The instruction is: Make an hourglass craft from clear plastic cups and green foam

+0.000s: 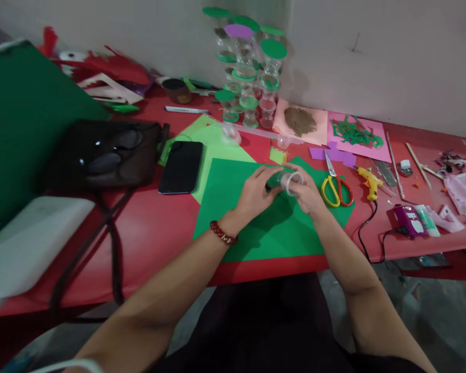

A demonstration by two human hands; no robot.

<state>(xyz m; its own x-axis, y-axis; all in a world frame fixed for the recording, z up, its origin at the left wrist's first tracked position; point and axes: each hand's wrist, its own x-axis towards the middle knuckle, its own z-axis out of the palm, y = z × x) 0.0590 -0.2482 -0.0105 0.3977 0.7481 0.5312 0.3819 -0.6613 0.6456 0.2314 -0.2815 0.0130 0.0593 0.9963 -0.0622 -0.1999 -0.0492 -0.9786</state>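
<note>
Both hands meet above a sheet of green paper (233,207). My left hand (256,189), with a red bead bracelet on its wrist, curls round the dark green end of a small clear plastic cup (294,183). Fingers of my right hand (306,191) close on the same cup near its pale open rim, which faces toward me. Part of the cup is hidden behind the fingers, so I cannot tell whether the green part is a separate piece. Just right of my right hand lie scissors (336,189) with one yellow and one red handle.
Stacked clear cups with green and purple discs (248,77) stand by the wall. A yellow glue gun (368,182) with its cord lies at right, beyond it a purple box (410,221). A black phone (181,167) and a dark bag (101,155) lie at left.
</note>
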